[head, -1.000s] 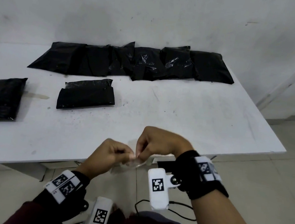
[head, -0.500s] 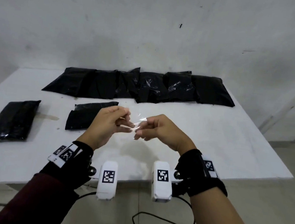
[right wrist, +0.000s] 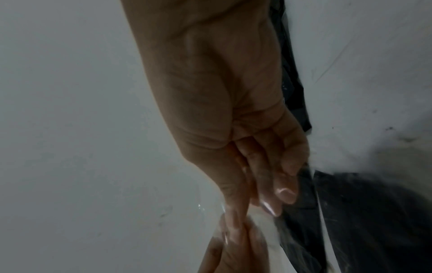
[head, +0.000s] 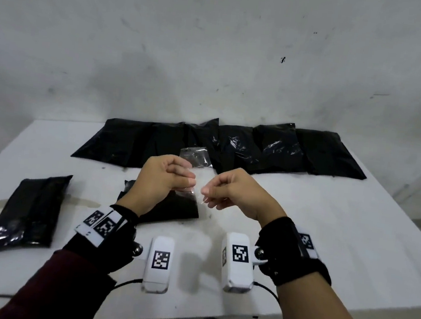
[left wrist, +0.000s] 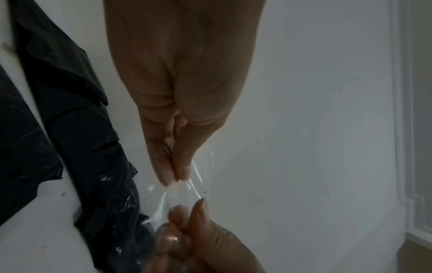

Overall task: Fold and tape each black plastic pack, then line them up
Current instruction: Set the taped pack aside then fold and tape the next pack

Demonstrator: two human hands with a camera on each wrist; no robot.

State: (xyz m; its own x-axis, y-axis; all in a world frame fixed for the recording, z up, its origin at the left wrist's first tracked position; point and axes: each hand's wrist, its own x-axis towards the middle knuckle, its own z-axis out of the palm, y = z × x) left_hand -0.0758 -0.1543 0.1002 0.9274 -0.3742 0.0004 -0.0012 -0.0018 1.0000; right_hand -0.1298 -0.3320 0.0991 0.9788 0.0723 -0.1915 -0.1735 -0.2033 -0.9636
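Nearest us, our left hand [head: 161, 180] and right hand [head: 229, 191] each pinch an end of a clear tape strip [head: 197, 173], raised above the bench [head: 302, 222]. We should keep it taut and off our other fingers so it cannot curl onto itself. Just beyond, at 12 o'clock, lies the pack to tape [head: 170, 207]; another pack [head: 26, 213] sits at 9 o'clock. Farthest, the row of packs [head: 232, 146] lines the wall.
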